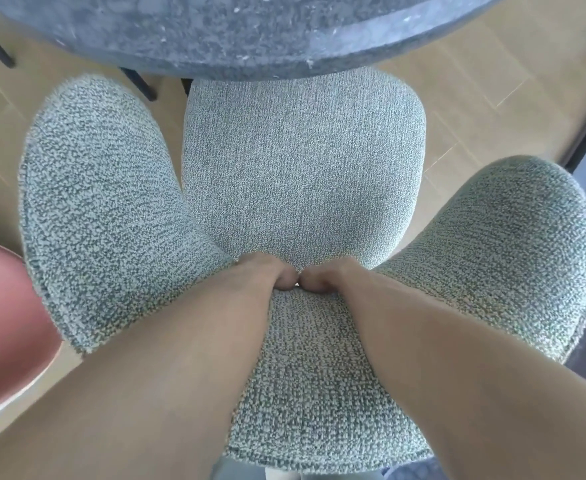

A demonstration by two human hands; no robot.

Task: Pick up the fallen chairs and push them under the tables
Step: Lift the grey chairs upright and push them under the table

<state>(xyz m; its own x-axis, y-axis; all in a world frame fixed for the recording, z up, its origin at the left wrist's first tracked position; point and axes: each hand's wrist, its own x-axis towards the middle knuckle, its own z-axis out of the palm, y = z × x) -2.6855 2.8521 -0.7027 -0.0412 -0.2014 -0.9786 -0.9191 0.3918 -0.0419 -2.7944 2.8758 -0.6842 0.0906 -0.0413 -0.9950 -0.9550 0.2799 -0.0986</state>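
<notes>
A green-grey bouclé chair (302, 174) stands upright right below me, with two rounded wings at either side of its backrest. Its seat front reaches under the edge of the round grey stone table (250, 32). My left hand (271, 271) and my right hand (322, 277) sit side by side at the middle of the backrest's top edge, fingers curled over it and gripping it. The fingertips are hidden behind the backrest. Both forearms stretch down from the bottom of the view.
A pink chair (4, 323) shows at the left edge. Black table legs (139, 83) stand on the light wooden floor (475, 98) beyond the seat. A dark frame and darker floor run along the right side.
</notes>
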